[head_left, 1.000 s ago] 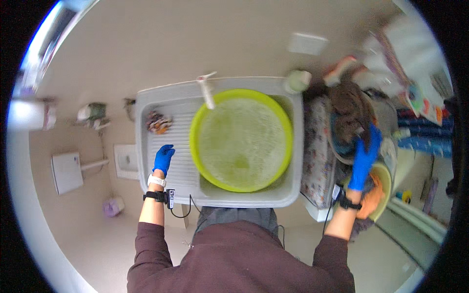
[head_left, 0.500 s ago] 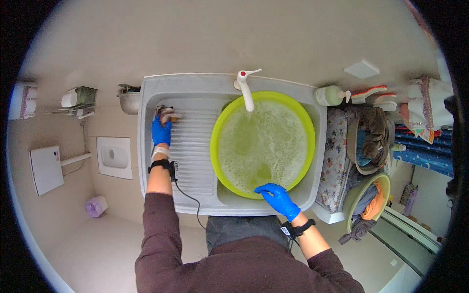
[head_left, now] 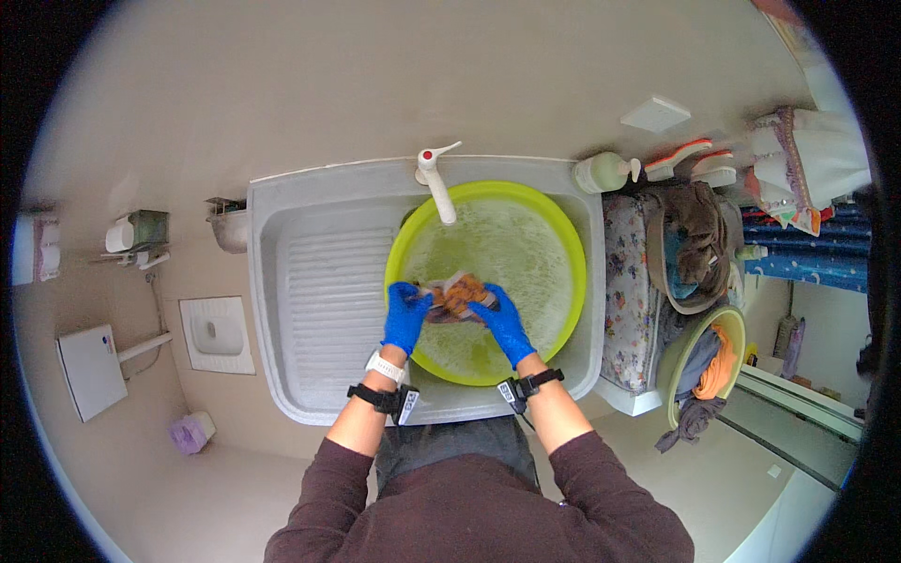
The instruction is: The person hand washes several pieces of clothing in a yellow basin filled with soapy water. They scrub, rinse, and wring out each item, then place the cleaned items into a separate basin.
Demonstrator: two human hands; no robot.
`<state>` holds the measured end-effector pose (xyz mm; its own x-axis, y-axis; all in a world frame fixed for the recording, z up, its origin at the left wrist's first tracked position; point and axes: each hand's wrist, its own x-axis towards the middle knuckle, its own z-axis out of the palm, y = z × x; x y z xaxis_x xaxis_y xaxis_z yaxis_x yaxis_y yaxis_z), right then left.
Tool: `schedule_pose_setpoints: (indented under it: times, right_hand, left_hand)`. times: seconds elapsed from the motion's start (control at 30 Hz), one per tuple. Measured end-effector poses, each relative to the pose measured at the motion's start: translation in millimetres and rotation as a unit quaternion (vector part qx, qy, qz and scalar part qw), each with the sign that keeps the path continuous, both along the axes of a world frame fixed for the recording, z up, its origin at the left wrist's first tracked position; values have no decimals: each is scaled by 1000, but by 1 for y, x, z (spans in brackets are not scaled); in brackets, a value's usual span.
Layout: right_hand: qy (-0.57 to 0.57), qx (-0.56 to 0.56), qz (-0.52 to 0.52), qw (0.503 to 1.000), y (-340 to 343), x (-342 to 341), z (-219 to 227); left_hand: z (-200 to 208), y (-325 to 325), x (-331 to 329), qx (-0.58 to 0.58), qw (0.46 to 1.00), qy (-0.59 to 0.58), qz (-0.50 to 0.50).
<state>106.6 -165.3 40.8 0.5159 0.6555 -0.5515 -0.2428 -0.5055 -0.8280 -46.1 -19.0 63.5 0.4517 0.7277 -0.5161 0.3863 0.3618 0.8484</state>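
Observation:
A bunched cloth (head_left: 460, 296), orange-brown with whitish and dark parts, hangs stretched between my two blue-gloved hands over the soapy water (head_left: 526, 244). My left hand (head_left: 405, 317) is closed on its left end, near the rim of the lime-green basin (head_left: 579, 281). On the cloth's right end, my right hand (head_left: 504, 324) grips with bent fingers. The basin sits in the right part of a grey sink (head_left: 593, 347), and the ribbed washboard (head_left: 338, 296) lies to the left. A white faucet (head_left: 438, 192) reaches over the basin's far left rim.
Right of the sink are a pump bottle (head_left: 601, 174), brushes (head_left: 678, 159), a bin of dark clothes (head_left: 699, 249) and a green bucket (head_left: 732, 375) with clothes in it. A squat toilet (head_left: 216, 335) is in the floor at left.
My left hand has come right from the washboard to the basin with the cloth. My right hand has moved from the near rim to grip the cloth too. The view has shifted slightly.

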Motion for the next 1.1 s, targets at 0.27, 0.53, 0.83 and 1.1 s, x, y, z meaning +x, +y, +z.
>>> schedule_pose_setpoints:
  times: [0.27,0.53,0.83,1.1]
  right_hand:
    - [-292,-288,209,888,-33,16,-53]
    - [-257,-213,187,924,-38,18,-41]
    - [-228,-277,79,930,-48,4,-83]
    - [-39,23,-45,998,-27,-26,-17]
  left_hand:
    - [48,117,103,526,848,-63,-14]
    - [70,151,164,519,811,65,-262]
    - [62,117,117,429,887,-112,-128]
    - [-3,-58,60,-291,951,59,89]
